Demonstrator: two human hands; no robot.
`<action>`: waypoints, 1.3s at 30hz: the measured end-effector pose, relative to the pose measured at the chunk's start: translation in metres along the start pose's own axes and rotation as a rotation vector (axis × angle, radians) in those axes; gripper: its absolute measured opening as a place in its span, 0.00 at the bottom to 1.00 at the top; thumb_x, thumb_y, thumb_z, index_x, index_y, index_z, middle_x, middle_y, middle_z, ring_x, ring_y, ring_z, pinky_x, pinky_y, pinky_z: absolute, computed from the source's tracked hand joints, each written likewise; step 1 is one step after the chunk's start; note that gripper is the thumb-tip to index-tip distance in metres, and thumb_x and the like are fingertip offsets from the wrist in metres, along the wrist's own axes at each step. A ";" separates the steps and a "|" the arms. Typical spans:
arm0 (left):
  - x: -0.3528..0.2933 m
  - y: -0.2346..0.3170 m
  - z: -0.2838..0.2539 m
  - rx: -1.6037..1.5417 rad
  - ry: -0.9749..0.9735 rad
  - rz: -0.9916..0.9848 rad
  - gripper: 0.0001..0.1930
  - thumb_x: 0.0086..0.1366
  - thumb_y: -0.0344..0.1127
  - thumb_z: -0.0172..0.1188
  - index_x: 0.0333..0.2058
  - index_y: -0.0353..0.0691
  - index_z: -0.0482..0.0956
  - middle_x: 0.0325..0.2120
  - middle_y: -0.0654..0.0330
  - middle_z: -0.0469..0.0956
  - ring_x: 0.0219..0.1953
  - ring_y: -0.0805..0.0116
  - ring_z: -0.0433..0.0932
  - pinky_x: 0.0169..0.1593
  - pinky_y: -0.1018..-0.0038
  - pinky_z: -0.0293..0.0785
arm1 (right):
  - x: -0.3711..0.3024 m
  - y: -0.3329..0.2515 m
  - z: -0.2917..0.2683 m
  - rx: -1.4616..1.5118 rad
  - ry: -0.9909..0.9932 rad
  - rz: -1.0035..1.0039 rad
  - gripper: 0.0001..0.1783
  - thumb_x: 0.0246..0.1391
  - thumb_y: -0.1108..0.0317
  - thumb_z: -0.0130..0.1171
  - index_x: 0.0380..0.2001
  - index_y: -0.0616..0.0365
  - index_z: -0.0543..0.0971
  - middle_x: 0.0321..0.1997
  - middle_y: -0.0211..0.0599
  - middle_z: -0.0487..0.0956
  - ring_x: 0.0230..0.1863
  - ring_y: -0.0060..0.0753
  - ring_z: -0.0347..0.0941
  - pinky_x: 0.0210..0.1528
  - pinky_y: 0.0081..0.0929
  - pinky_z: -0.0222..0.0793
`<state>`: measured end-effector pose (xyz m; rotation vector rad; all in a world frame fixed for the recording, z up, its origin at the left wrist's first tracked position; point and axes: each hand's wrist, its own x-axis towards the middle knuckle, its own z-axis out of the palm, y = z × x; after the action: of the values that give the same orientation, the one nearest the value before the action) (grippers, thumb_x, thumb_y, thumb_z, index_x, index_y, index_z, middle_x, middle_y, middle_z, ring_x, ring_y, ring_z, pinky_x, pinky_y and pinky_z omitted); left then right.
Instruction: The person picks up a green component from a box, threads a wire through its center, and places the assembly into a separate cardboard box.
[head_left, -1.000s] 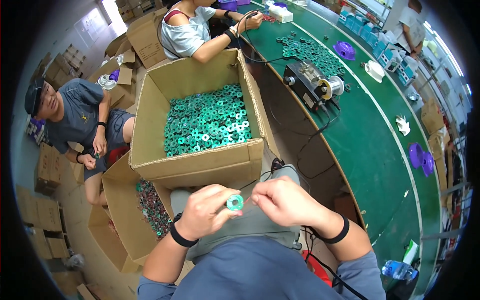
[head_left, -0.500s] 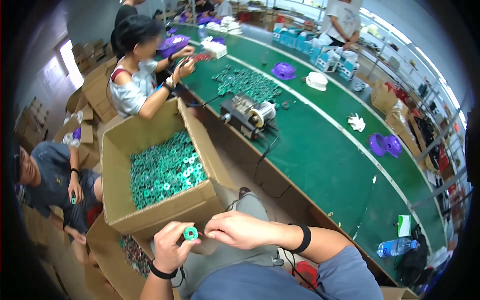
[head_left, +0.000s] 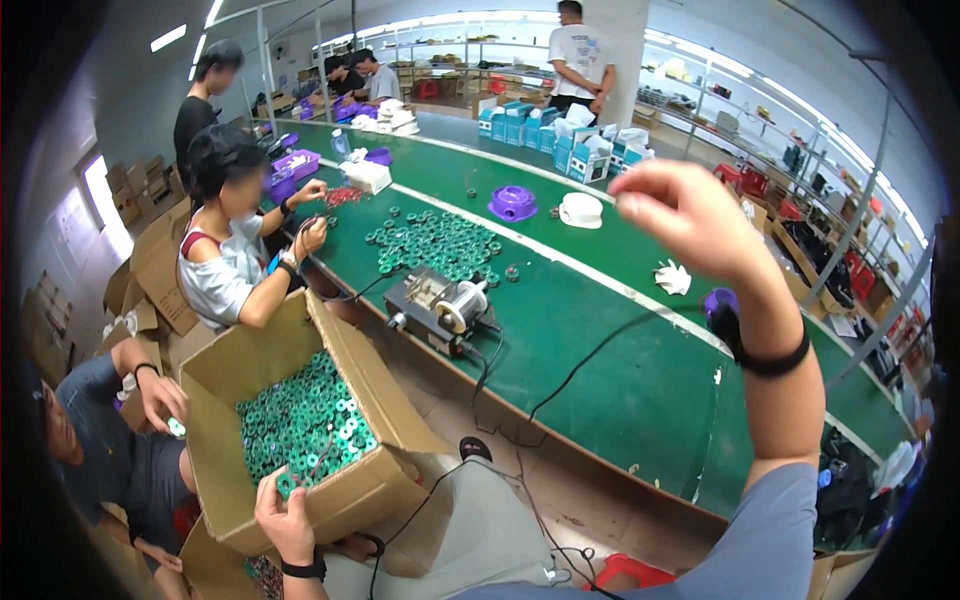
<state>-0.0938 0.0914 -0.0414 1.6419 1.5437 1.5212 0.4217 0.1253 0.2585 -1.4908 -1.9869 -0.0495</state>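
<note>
My left hand (head_left: 285, 520) holds a green ring-shaped coil (head_left: 288, 485) between thumb and fingers, just above the near rim of a cardboard box (head_left: 345, 497). A thin reddish wire shows beside the coil. Many similar green rings (head_left: 300, 410) fill the box. Raised high over the green table (head_left: 600, 380), my right hand (head_left: 690, 215) has its fingers curled together. Whatever it may hold is too small or hidden to make out. Both my wrists wear black bands with cords.
A winding machine (head_left: 440, 308) stands at the table's near edge, beside a spread of green rings (head_left: 435, 245). Purple housings (head_left: 512, 203) and a white fan wheel (head_left: 672, 278) lie farther along. Two co-workers sit at left, one reaching to the box. Black cables hang across my lap.
My right hand has swung up and right, away from my left hand. The left hand has moved left and down to the box rim with the coil. My view has tilted upward.
</note>
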 end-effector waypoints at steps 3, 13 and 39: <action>0.011 -0.026 0.006 0.056 0.073 0.068 0.15 0.63 0.27 0.63 0.47 0.29 0.77 0.47 0.56 0.73 0.48 0.63 0.73 0.54 0.72 0.70 | 0.059 0.083 0.003 -0.267 0.173 0.180 0.15 0.56 0.61 0.59 0.39 0.62 0.84 0.39 0.48 0.85 0.43 0.44 0.83 0.48 0.36 0.77; 0.023 -0.022 0.044 0.538 0.234 0.096 0.11 0.66 0.26 0.62 0.46 0.31 0.80 0.42 0.48 0.80 0.46 0.50 0.77 0.55 0.60 0.72 | 0.144 0.335 0.211 -0.421 0.087 0.545 0.14 0.54 0.63 0.54 0.37 0.58 0.83 0.42 0.53 0.83 0.48 0.53 0.80 0.51 0.48 0.76; 0.049 -0.028 0.077 0.769 0.202 -0.009 0.14 0.64 0.21 0.58 0.48 0.27 0.78 0.48 0.48 0.75 0.49 0.51 0.75 0.54 0.63 0.72 | 0.192 0.481 0.304 -0.616 0.289 0.447 0.12 0.58 0.67 0.56 0.42 0.63 0.77 0.48 0.56 0.75 0.41 0.61 0.78 0.48 0.50 0.77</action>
<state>-0.0484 0.1712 -0.0694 1.8768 2.4501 1.1715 0.6708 0.5788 -0.0468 -2.1387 -1.4277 -0.6956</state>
